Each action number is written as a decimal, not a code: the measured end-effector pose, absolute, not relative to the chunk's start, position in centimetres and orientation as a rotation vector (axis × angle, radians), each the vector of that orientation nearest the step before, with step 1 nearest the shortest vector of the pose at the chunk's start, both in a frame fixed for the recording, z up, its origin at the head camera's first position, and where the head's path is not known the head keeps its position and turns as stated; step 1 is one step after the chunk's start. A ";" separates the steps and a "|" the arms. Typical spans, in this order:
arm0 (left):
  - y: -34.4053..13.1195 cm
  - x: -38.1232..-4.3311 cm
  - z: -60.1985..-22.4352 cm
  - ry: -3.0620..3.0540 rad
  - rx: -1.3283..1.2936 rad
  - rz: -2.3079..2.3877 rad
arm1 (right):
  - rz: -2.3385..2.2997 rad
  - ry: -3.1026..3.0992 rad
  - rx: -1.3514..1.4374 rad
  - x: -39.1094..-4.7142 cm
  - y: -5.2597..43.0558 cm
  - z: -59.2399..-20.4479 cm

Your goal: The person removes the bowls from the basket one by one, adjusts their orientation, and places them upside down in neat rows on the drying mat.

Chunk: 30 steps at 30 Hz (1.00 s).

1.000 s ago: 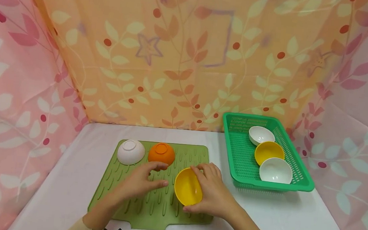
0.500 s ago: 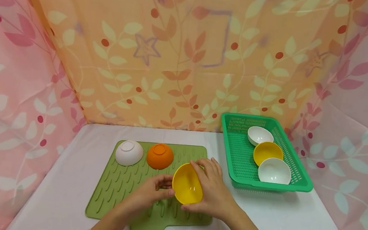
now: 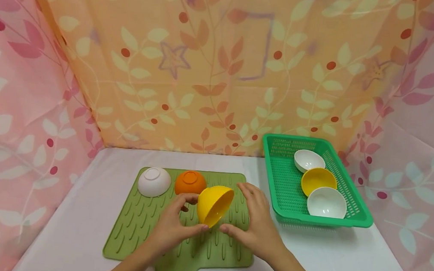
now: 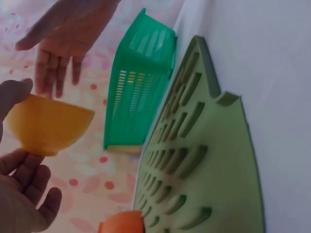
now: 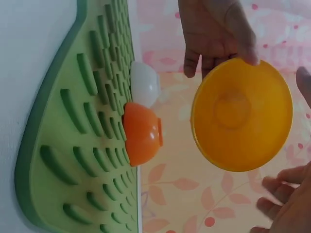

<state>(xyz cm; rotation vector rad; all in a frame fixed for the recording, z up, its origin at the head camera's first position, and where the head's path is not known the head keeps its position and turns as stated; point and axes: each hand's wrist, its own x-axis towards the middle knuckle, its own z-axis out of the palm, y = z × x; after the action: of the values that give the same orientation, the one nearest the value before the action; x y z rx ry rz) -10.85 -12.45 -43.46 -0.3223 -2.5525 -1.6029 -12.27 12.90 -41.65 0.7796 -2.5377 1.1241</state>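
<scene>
A yellow bowl is held tilted above the green ridged mat, its opening toward the right. My left hand grips it; in the left wrist view the thumb is on the bowl's rim and fingers touch its base. My right hand is just to the right, apart from the bowl, fingers spread and holding nothing. In the right wrist view the bowl's inside shows. An upside-down white bowl and an upside-down orange bowl lie on the mat's far part.
A green plastic basket stands on the right of the white-covered table. Inside it are a white bowl, a yellow bowl and another white bowl. Patterned cloth hangs behind and at both sides.
The yellow bowl passes from my right hand to my left. It has turned from facing up and left to facing right, and my right hand has let go of it.
</scene>
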 end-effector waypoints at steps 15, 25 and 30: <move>-12.9 -10.4 -43.0 -2.331 -0.880 -0.810 | 1.468 -2.810 0.512 -12.2 12.0 -41.9; -12.4 -9.6 -42.2 -2.491 -0.498 -1.330 | 1.691 -2.599 0.639 -12.5 12.4 -42.1; -12.4 -10.0 -41.9 -2.561 -0.278 -1.637 | 1.767 -2.497 0.724 -12.6 12.4 -42.4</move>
<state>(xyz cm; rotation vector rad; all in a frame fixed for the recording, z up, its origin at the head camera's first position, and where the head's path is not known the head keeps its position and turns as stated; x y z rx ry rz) -9.97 -12.41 -41.93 -0.2778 -2.5610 -1.6372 -12.63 12.42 -42.39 0.7236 -2.4974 1.7668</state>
